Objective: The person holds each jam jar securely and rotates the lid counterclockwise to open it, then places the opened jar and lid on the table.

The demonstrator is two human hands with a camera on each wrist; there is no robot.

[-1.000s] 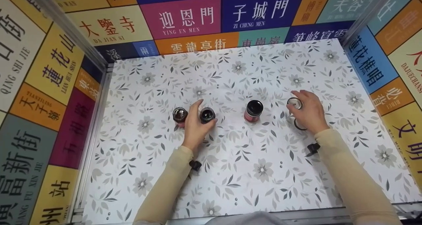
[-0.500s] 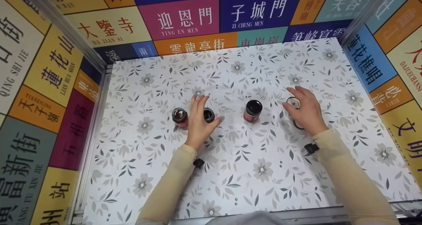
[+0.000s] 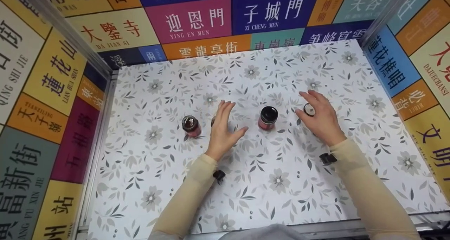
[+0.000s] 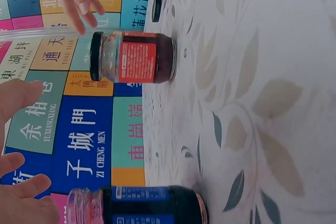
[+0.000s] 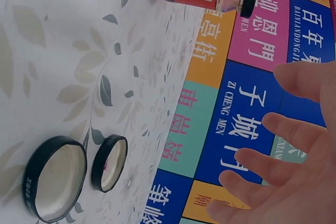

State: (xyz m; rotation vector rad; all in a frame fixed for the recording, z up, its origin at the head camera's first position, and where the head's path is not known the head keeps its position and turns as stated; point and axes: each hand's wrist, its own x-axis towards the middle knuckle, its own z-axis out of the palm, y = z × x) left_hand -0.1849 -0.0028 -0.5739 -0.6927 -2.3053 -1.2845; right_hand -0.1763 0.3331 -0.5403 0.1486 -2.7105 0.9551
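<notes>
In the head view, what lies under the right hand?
An upturned lid shows between thumb and fingers of the right hand. A second lid appears covered, but the right wrist view shows it.

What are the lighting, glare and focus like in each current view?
Head: bright, a glint atop the leftmost jar, only faint, soft shadows on the floral tabletop; left wrist: sideways and dimmer, the nearest printed leaves soft, the blue-labelled jar cut off by the frame; right wrist: also sideways and dimmer, the nearer lid clearly outlined.
</notes>
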